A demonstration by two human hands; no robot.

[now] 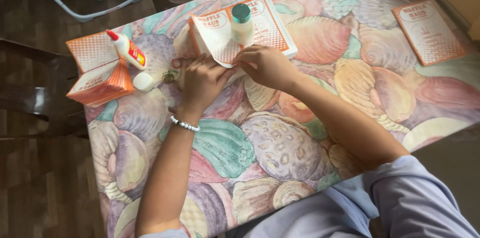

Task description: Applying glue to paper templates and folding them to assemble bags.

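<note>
Since the bag (220, 38) is thin, floppy paper, both hands (202, 82) (267, 65) pinch its lower edge flat on the counter (260, 148); creases easily.

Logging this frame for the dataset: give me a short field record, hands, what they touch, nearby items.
left hand: pressing on folded paper sheet
right hand: pinching the same sheet's lower edge
on sheet: small green-capped bottle, upright
left of hands: glue bottle lying on orange paper stack
far right: orange-printed card
surface: shell-patterned tablecloth
</note>
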